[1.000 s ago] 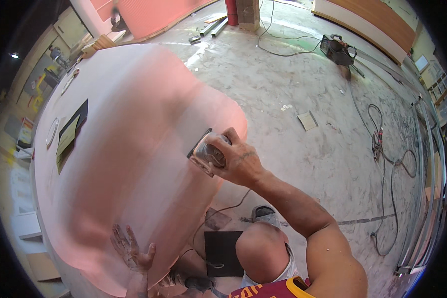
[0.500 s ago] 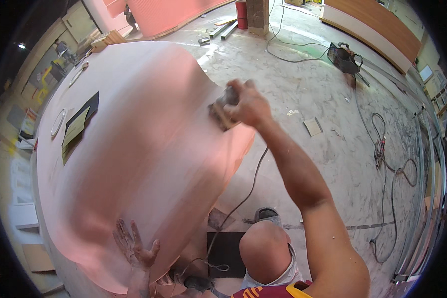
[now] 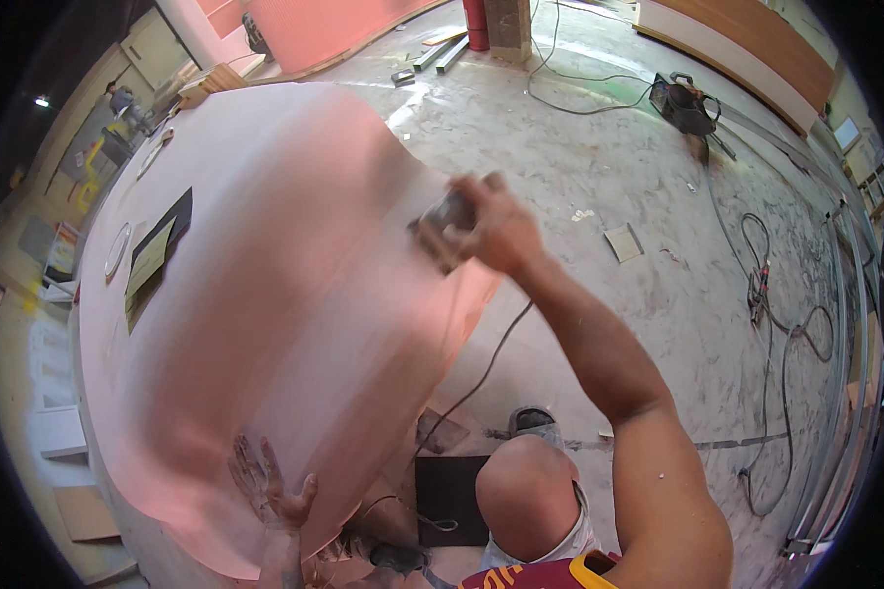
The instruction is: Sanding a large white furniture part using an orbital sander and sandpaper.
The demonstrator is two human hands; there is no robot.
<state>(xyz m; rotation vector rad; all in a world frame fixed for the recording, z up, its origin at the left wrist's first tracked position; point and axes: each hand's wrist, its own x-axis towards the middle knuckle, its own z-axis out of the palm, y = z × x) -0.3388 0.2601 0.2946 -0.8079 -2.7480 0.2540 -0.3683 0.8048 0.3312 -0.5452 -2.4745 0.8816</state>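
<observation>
A large, smoothly curved pink piece [image 3: 295, 324], dusted whitish along its middle, fills the left and centre. Against its upper right side my right hand [image 3: 501, 226] grips a power sander [image 3: 445, 231], its block-like base on the surface. The hand and tool are smeared by motion. A grey cord [image 3: 506, 339] hangs from there down to the floor. My left hand [image 3: 270, 486] lies with spread fingers on the near lower part of the pink piece, holding nothing. Sheets of sandpaper [image 3: 157, 255], dark and yellowish, rest on its left part beside a white ring-shaped thing [image 3: 118, 250].
A black tool bag or case [image 3: 685, 105] stands at the far right of the concrete floor. Cables [image 3: 761, 294] loop along the right, near metal rails [image 3: 835, 412]. A square sheet [image 3: 623, 242] lies beyond my right arm. Near my knee is a dark mat [image 3: 452, 501].
My right hand and the sander have shifted slightly toward me along the pink surface. My left hand stays spread on the same spot. The whole view has moved a little.
</observation>
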